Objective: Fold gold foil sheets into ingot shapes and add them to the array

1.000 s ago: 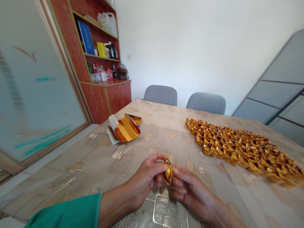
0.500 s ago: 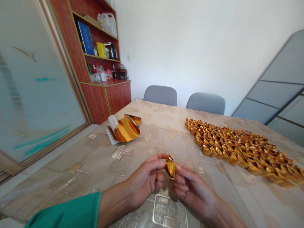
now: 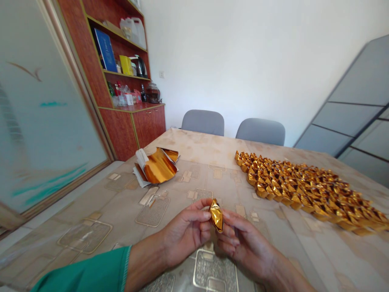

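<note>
A small folded gold foil paper ingot point(image 3: 216, 215) is held above the table between both hands, its long side tilted. My left hand point(image 3: 189, 227) pinches its upper left side between thumb and fingers. On the right side, my right hand point(image 3: 238, 237) grips it with thumb and fingertips, the other fingers curled beneath. Many matching gold foil ingots point(image 3: 298, 186) stand in close rows on the right of the table. To the left lies a loose stack of gold foil paper sheets point(image 3: 159, 166), curled, with white undersides showing.
The table point(image 3: 200, 146) has a patterned cover. Two grey chairs point(image 3: 203, 121) stand at its far side. A red-brown cabinet point(image 3: 120, 129) holds bottles and a kettle at the back left. A frosted glass door point(image 3: 51, 121) is at the left.
The ingot has become slightly narrower in view, as if pressed or turned between my fingers. Both hands keep their hold. The whole view has shifted a little.
</note>
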### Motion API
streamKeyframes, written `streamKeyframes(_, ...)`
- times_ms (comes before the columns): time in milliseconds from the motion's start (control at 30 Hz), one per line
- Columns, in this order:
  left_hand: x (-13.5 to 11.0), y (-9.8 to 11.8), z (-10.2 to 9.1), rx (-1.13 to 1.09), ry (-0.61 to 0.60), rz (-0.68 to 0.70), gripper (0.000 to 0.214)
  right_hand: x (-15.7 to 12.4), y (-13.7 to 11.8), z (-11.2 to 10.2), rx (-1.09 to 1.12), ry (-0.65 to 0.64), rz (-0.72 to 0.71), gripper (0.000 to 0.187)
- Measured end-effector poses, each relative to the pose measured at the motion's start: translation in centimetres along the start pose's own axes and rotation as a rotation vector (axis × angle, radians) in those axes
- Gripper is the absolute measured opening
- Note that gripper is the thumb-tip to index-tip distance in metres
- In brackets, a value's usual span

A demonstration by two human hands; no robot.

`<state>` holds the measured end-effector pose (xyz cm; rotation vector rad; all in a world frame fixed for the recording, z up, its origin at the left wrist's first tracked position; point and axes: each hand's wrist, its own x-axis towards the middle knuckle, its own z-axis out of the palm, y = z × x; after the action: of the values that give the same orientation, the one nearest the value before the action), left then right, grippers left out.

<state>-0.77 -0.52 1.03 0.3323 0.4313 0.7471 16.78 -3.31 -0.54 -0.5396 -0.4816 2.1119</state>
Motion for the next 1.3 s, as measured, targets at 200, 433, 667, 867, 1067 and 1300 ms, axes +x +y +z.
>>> streamKeyframes(200, -0.2, -0.2, 0.0, 0.123, 0.033, 0.028, 0.037, 0.1, 0.1, 0.1, -0.041, 0.007, -0.017, 0.017)
streamKeyframes(433, -0.5, -0.6, 0.8, 0.443, 0.152, 0.086, 0.035, 0.4, 0.7, 0.5, -0.216, 0.019, -0.055, 0.017)
streamKeyframes(667, -0.5, -0.5, 1.0, 0.485, 0.173, 0.065, 0.031, 0.3, 0.6, 0.4, -0.198, 0.033, -0.033, 0.018)
streamKeyframes(867, -0.7, -0.1, 1.1, 0.483, 0.146, 0.034, 0.038, 0.2, 0.3, 0.6, -0.185, 0.037, -0.025, 0.020)
streamKeyframes(1067, -0.6, 0.1, 0.7, 0.445, 0.106, -0.031, 0.039, 0.1, 0.3, 0.6, -0.198, 0.017, -0.021, 0.017)
streamKeyframes(1300, -0.6, 0.3, 0.8, 0.514, 0.104, -0.030, 0.036, 0.2, 0.2, 0.5, -0.208, 0.016, -0.018, 0.016)
